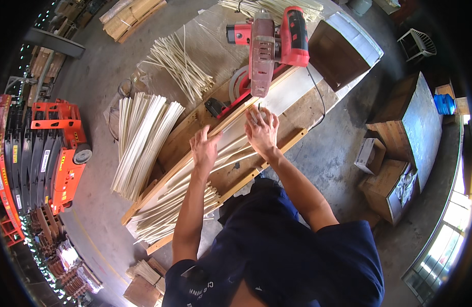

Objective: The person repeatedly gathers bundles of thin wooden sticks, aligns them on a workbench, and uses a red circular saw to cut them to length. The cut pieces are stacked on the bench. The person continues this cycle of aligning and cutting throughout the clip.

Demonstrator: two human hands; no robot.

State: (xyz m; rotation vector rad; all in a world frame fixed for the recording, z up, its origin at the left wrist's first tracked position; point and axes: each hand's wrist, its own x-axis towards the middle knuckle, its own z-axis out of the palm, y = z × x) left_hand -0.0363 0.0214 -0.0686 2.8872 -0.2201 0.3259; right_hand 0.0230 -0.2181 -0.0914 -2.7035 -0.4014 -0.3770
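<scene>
A red and black miter saw (264, 56) stands on the workbench ahead of me, behind a long wooden fence rail (167, 183). My left hand (204, 148) is at the rail with its fingers apart and nothing seen in them. Close in front of the saw, my right hand (261, 130) has its fingers bent and drawn together. What they hold, if anything, is hidden. Thin pale wooden strips (223, 162) run along the bench beneath and between my hands. More loose strips (167, 215) lie at the bench's near left end.
Bundles of pale strips (144, 143) lie beyond the rail, with another bundle (182, 69) farther back. An open cardboard box (338, 53) sits right of the saw, near its black cable (324, 94). An orange scissor lift (64, 153) stands left; wooden crates (399, 128) stand right.
</scene>
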